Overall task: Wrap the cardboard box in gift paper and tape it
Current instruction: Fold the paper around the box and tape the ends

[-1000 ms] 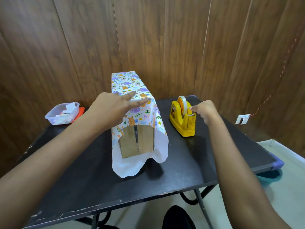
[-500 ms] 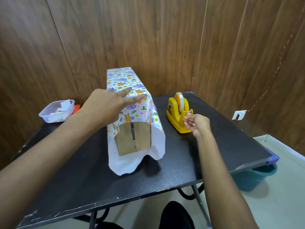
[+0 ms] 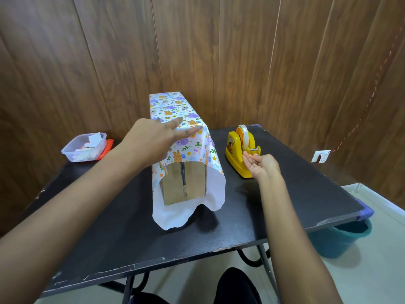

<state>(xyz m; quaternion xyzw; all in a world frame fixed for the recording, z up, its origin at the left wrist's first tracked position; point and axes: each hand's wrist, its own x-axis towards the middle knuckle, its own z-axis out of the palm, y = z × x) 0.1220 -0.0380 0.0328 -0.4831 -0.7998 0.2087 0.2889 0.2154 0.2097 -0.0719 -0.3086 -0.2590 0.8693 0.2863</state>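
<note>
Cardboard box [image 3: 183,183]: long, narrow, lying lengthwise mid-table, near end facing the camera. Brown corrugated face is exposed there, with a dark seam running down its middle.

Gift paper [image 3: 173,108]: wrapped over the top and both long sides. Glossy printed side faces out (small animals, leaves and stars on white); the plain white underside shows where it overhangs. The near overhang hangs loose in soft scallops onto the table and is not yet folded. The far end is out of sight.

Progress, judged: the body wrap is in place and the seam is being held for taping. Left to do: tape the seam, then fold and tape the near end at least.

Left hand [image 3: 153,141]: flat, fingers straight, pressing the paper down on the box top near the front edge.

Right hand [image 3: 262,165]: palm up, fingers loosely curled, just at the cutter of the tape dispenser [image 3: 235,148]. I cannot tell whether it pinches a clear strip.

Dispenser: yellow moulded plastic, clear roll on an orange hub, beside the box on its right.

Table [image 3: 131,238]: matt black top with chipped edges. Far left stands a translucent plastic tub [image 3: 84,147] holding paper scraps.
</note>
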